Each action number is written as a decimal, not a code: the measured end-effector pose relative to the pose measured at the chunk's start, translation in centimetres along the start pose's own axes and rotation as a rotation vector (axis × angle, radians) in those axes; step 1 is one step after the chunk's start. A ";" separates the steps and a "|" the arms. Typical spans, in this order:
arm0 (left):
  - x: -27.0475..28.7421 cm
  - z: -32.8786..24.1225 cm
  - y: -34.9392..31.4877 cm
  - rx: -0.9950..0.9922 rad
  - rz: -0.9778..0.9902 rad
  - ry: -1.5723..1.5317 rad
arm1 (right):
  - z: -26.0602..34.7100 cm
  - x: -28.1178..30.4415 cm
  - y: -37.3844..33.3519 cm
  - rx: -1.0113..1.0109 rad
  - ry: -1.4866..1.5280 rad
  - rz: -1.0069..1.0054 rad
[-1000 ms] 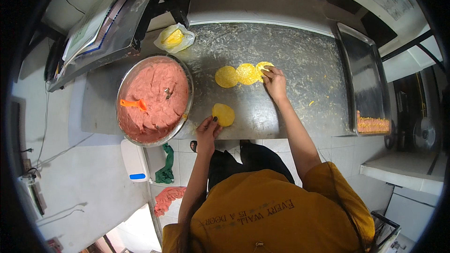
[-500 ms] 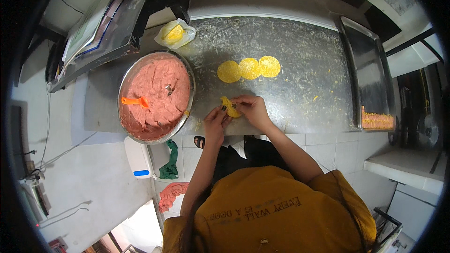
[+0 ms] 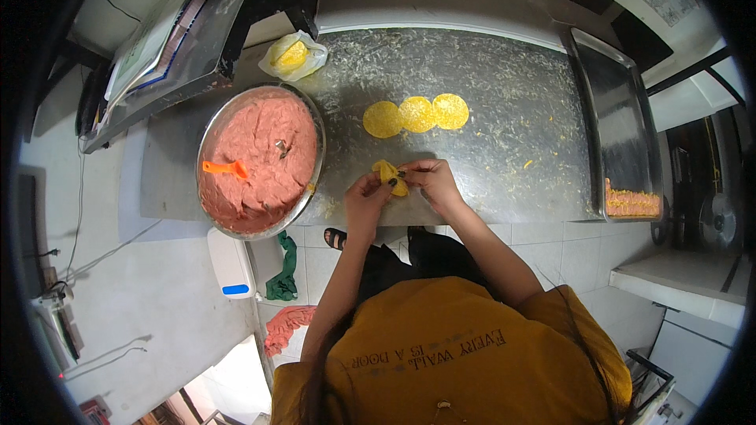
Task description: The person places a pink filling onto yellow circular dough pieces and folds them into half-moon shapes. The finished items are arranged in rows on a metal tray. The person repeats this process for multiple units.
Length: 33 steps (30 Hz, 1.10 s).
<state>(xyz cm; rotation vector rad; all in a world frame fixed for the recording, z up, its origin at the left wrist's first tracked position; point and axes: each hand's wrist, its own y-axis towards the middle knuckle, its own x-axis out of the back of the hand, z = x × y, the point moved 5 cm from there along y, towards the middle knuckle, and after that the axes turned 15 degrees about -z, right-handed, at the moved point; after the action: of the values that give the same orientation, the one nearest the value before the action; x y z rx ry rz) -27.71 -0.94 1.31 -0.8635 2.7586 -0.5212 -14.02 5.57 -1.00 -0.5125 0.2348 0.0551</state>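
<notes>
Both of your hands have come together since a second ago, when the right one reached out to the far row of yellow discs and the left rested by a single disc near the bench edge. Now your left hand [image 3: 366, 195] and right hand [image 3: 429, 179] meet just above the near edge of the bench [image 3: 504, 118], and between their fingertips they pinch a folded yellow wrapper [image 3: 390, 176], lifted off the steel and creased in the middle. Neither hand is spread wide; the fingers are closed on the wrapper from both sides.

To your left, touching the bench edge, sits a wide round metal bowl [image 3: 315, 122] filled nearly to the rim with pink paste [image 3: 264, 153]; an orange spatula [image 3: 224, 168] lies stuck in it. Farther out, three flat yellow discs [image 3: 416, 114] lie in a row, overlapping slightly. To your right a long metal tray [image 3: 618, 110] holds a small strip of pink-orange pieces [image 3: 632, 203] at its near end. At the far left of the bench a clear plastic bag [image 3: 293, 55] holds a stack of yellow wrappers.
</notes>
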 end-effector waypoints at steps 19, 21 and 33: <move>3.5 1.1 1.5 0.182 0.043 -0.303 | 9.5 9.1 3.5 -0.022 0.581 -0.121; 3.9 1.4 1.5 0.189 0.042 -0.287 | 12.3 10.6 4.4 0.106 0.313 -0.218; 3.1 1.2 0.0 0.248 0.060 -0.230 | 9.3 13.7 8.3 1.107 -0.994 -0.482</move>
<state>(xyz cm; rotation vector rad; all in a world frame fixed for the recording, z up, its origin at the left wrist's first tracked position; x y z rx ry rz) -29.84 -3.10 -0.02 -0.7293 2.4410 -0.6880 0.34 17.24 -0.36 0.6003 -0.8155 -0.2807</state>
